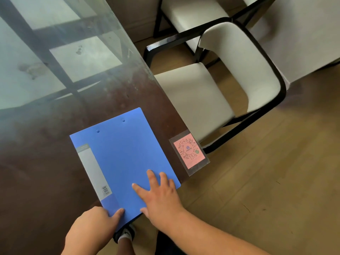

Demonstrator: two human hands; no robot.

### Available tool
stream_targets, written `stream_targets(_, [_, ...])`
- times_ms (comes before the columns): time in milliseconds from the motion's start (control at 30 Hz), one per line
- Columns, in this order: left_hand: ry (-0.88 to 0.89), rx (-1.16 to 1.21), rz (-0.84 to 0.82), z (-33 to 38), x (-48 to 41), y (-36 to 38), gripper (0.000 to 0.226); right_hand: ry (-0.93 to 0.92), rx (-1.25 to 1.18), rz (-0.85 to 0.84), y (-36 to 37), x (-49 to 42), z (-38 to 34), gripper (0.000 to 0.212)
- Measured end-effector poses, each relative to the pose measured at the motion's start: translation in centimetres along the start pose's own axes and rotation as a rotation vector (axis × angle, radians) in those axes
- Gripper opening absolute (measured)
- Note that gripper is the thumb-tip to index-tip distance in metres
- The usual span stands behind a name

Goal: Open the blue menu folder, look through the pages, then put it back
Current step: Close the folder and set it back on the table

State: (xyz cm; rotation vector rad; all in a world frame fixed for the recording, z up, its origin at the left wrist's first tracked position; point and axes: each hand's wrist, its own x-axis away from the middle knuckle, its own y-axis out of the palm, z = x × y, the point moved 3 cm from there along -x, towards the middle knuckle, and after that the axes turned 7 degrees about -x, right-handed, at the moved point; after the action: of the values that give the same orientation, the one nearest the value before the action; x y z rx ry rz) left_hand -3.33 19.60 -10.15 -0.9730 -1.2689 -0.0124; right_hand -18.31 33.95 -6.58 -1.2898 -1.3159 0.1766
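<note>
Blue menu folder (123,161) lying closed at lower centre on the glass-topped table (46,162), contents hidden. Right hand (160,196) pressing flat, fingers spread. Left hand (92,229) gripping the near corner, thumb on top, fingers hidden underneath.

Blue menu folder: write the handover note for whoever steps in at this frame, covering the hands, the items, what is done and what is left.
Left hand: gripping the near corner of the blue menu folder, thumb on top.
Right hand: flat, fingers spread on the cover.
Folder: closed, lying on the glass-topped table, near corner overhanging the edge; pink QR card beside it.
Done: cannot tell whether pages were viewed.
Left: if not, open, look through, put back.
</note>
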Motion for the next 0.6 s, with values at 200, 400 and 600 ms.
stream_targets(200, [0.018, 0.040, 0.012, 2.2, -0.3, -0.8, 0.068, 0.008, 0.007, 0.013, -1.3, -0.1, 2.1, 0.077])
stream_targets(400, [0.005, 0.061, 0.018, 3.0, 0.1, -1.5, 0.064, 0.014, 0.008, 0.017, -1.6, 0.0, 2.6, 0.077])
stream_targets(600, [0.022, 0.043, 0.019, 3.9, 0.5, -2.3, 0.059, 0.024, 0.003, 0.012, -2.1, 0.1, 3.1, 0.077])
